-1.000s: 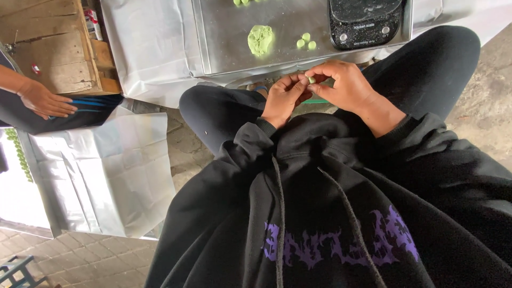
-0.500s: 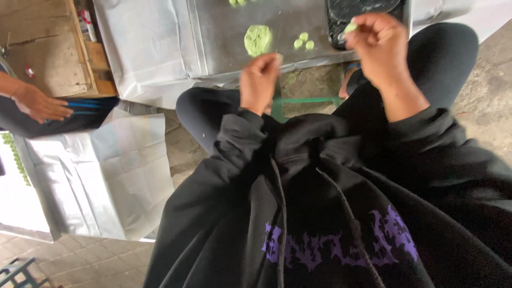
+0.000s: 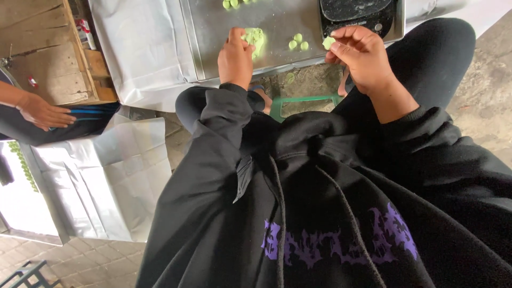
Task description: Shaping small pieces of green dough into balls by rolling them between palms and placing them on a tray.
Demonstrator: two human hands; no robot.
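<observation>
My right hand pinches a small piece of green dough between its fingertips, just in front of a black scale. My left hand reaches onto the metal tray and touches a larger green dough lump. Three small green dough balls lie on the tray between my hands. More green pieces show at the tray's far edge. I sit cross-legged in a black hoodie.
White paper covers the surface under the tray. A wooden crate stands at the left. Another person's hand rests on a dark lap there. A white-wrapped surface holds a row of green balls.
Both hands rose from my lap to the tray. The left hand reached the big dough lump; the right hand carried its small piece toward the scale.
</observation>
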